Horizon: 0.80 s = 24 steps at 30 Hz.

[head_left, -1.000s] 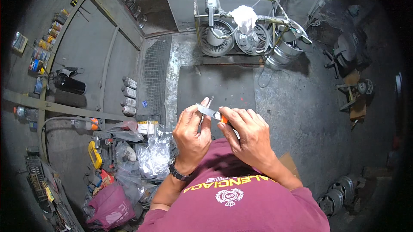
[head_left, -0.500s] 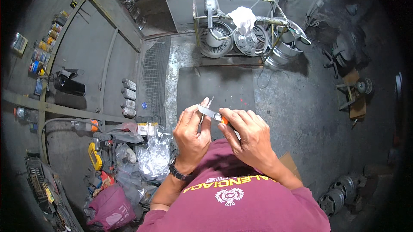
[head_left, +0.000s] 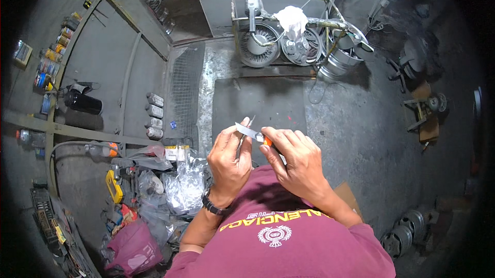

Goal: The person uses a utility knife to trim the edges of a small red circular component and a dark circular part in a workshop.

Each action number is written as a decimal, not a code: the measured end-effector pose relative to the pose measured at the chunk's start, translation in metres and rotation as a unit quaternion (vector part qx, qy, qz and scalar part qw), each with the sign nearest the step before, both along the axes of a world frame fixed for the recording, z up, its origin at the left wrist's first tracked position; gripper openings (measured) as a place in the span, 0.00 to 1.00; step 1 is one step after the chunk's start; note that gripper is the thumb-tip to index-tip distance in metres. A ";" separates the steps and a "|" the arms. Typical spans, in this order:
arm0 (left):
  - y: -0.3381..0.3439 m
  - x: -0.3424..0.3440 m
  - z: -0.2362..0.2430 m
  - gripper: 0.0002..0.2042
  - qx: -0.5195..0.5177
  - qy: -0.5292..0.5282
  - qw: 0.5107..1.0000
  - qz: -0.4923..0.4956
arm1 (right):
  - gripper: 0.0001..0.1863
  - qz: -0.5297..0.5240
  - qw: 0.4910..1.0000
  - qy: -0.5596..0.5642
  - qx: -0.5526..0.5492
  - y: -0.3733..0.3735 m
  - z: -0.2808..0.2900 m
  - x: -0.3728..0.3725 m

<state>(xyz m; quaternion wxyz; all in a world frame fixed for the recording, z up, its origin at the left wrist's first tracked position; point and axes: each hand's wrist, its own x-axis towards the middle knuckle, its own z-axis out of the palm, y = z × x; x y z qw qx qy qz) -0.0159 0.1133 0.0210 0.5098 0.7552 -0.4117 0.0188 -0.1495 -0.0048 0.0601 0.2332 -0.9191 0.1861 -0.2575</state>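
Orange-handled blade (head_left: pixel 248 131) and slim piece (head_left: pixel 252 120) are pinched in curled hands (head_left: pixel 230 157) (head_left: pixel 299 157), plastic bags (head_left: pixel 184 189) leftward, wheels (head_left: pixel 256 47) beyond.

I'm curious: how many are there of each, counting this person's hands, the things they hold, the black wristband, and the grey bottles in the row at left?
Hands: 2 (left hand, right hand)
Orange-handled blade: 1
Slim piece: 1
Black wristband: 1
Grey bottles: 4
Total: 9
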 end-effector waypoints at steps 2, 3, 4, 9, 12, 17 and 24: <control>-0.001 0.005 -0.004 0.19 -0.017 -0.003 1.000 -0.002 | 0.18 0.000 1.000 0.001 0.001 0.001 0.000 -0.003; -0.002 0.006 -0.005 0.19 -0.035 -0.005 0.999 -0.006 | 0.17 -0.002 1.000 0.003 0.002 0.001 0.000 -0.005; -0.002 0.005 -0.003 0.19 -0.035 -0.004 0.999 -0.006 | 0.17 -0.002 1.000 0.004 0.002 0.000 0.000 -0.004; -0.001 0.000 -0.001 0.19 -0.001 -0.015 1.000 -0.023 | 0.17 -0.010 1.000 -0.006 -0.004 -0.003 -0.004 0.001; 0.001 0.003 -0.003 0.17 0.019 -0.057 0.997 -0.039 | 0.17 -0.013 1.000 -0.008 0.004 -0.003 -0.007 0.006; -0.003 0.005 -0.007 0.19 -0.006 -0.011 1.000 -0.026 | 0.17 -0.014 1.000 -0.004 0.023 0.000 -0.004 0.000; -0.004 0.006 -0.006 0.20 -0.036 0.005 0.999 -0.027 | 0.17 -0.025 1.000 0.003 0.001 -0.002 -0.003 -0.005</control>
